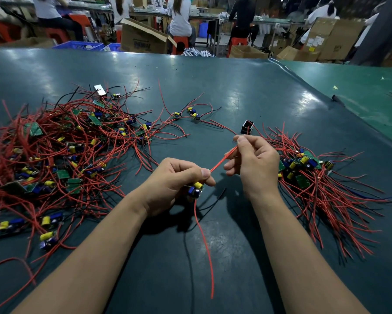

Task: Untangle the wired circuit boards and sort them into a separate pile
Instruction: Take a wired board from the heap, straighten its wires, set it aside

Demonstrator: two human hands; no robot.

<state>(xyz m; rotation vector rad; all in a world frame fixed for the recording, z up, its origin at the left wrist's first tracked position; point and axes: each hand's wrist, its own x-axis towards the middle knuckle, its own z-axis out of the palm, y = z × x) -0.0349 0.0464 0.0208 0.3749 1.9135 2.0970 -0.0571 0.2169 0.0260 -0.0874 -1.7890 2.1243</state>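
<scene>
Red wire point(223, 160) pinched between hands point(215, 171)

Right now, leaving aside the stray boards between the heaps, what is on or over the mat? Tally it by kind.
Heaps of wired boards: 2, the left heap and the right heap
Board held by the left hand, with the right hand pinching its red wire: 1
Black box: 1
White card: 1
Total: 5

I'm looking over a dark green table mat point(213, 87). Behind its far edge: an open cardboard box point(143, 39), red stools point(181, 43), blue crates point(79, 45). Long workbenches point(204, 18) run further back.
</scene>
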